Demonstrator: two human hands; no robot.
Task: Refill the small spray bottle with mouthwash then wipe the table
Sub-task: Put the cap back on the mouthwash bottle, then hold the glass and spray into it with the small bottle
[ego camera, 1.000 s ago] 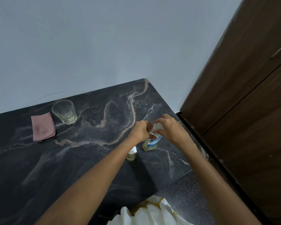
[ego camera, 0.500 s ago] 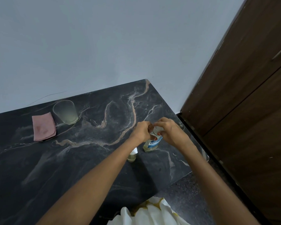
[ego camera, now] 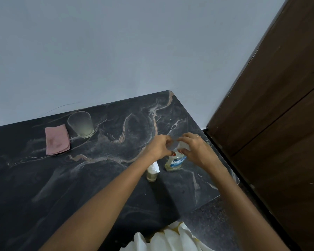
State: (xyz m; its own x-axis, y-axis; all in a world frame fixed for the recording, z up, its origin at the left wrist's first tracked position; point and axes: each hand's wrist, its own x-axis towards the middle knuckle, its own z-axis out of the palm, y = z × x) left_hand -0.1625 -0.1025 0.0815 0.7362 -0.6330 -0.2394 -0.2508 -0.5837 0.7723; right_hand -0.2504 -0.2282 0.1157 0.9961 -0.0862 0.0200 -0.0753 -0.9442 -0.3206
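The mouthwash bottle [ego camera: 176,161], clear with pale yellow liquid and a blue label, stands near the right edge of the dark marble table [ego camera: 105,178]. My left hand [ego camera: 159,147] pinches it at the neck. My right hand [ego camera: 196,151] is closed over its white cap [ego camera: 183,146] on top. The small spray bottle [ego camera: 152,173], white-topped with a little yellowish liquid, stands just left of the mouthwash bottle, partly behind my left forearm. A folded pink cloth [ego camera: 57,141] lies at the far left.
A clear drinking glass [ego camera: 81,126] stands beside the pink cloth near the wall. A dark wooden door [ego camera: 279,124] rises to the right of the table. White fabric [ego camera: 170,240] shows at the bottom edge.
My hands stay on the top of the mouthwash bottle; the fingers of my right hand have shifted slightly around the cap. Nothing else has moved.
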